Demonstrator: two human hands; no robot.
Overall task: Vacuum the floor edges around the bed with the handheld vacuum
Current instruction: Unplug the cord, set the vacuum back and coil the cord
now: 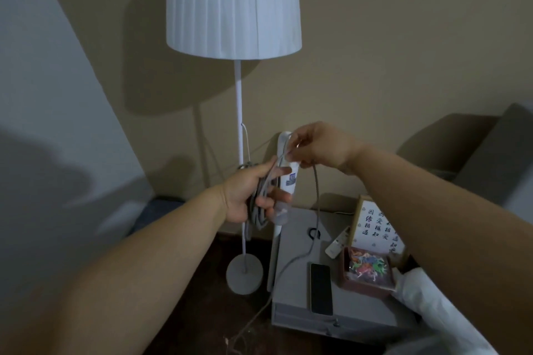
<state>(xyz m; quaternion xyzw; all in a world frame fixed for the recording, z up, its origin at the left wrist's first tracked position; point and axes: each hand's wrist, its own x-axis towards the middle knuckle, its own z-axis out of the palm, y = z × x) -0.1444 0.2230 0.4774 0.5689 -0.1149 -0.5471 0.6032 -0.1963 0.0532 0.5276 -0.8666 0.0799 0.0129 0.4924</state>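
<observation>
Handheld vacuum [284,181] held upright above table [291,297], long axis vertical; body and coiled cord [261,204] gripped by left hand [251,196]; cord loop pinched at top by right hand [314,144], nearer upper end

bedroom | floor lamp [234,8] | nightstand [294,291] | white bedding [441,314]

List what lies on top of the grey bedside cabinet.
On the grey cabinet: a dark phone, a box of colourful bits, a remote, a framed calligraphy print, the cord trailing across. The forearm covers its right part.
</observation>
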